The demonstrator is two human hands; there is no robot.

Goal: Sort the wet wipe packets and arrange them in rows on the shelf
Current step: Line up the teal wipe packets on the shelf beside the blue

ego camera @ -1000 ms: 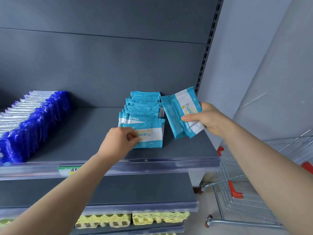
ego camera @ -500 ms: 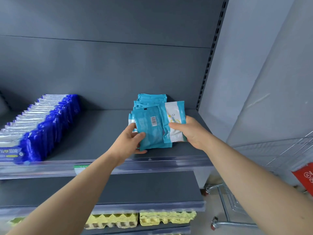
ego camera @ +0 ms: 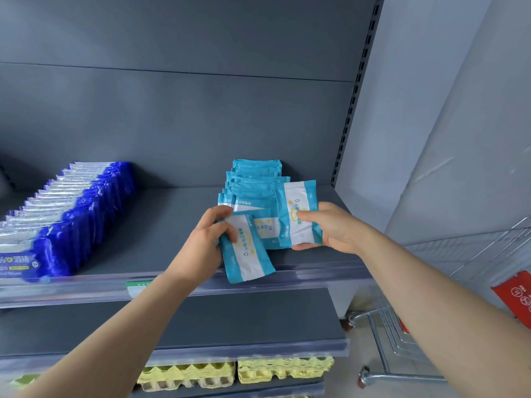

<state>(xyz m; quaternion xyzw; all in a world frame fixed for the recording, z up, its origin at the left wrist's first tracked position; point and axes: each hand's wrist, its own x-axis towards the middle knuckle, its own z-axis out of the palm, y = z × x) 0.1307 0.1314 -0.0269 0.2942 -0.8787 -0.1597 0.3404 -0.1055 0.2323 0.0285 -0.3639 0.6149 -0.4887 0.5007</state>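
**A:** Head view, centre frame: we've got the left hand [ego camera: 205, 242] pinching one teal wipe packet [ego camera: 247, 251], tilted, its lower corner hanging out past the front lip of the shelf [ego camera: 172, 225]. Grip is clenched on its upper left edge only.

**B:** And the right hand [ego camera: 330, 228]?

**A:** Grasping a small bundle of teal packets [ego camera: 298, 214], thumb across the front, bundle upright and just right of the teal row [ego camera: 253, 185]. How many are in the bundle we cannot tell.

**B:** So where does the task stand?

**A:** We judge mid-placement. Teal row runs from centre frame back toward the shelf's rear panel, front packet lying flat between the two hands. Dark blue packets [ego camera: 71, 214] are lined up at centre left, well apart from the teal ones.

**B:** Risks?

**A:** Three, as we see it. One: the left packet is held by an edge and overhangs the lip; a loose pinch drops it toward the lower shelf [ego camera: 201, 320] or the egg cartons [ego camera: 235, 372] at the bottom of frame. Two: the packets look slick and soft, so the right-hand bundle could fan out or slide if the thumb eases. Three: pushing the new packet in at this angle could shove the overlapped teal row crooked.

**B:** Fix?

**A:** We'd square the packet to the row before letting go.
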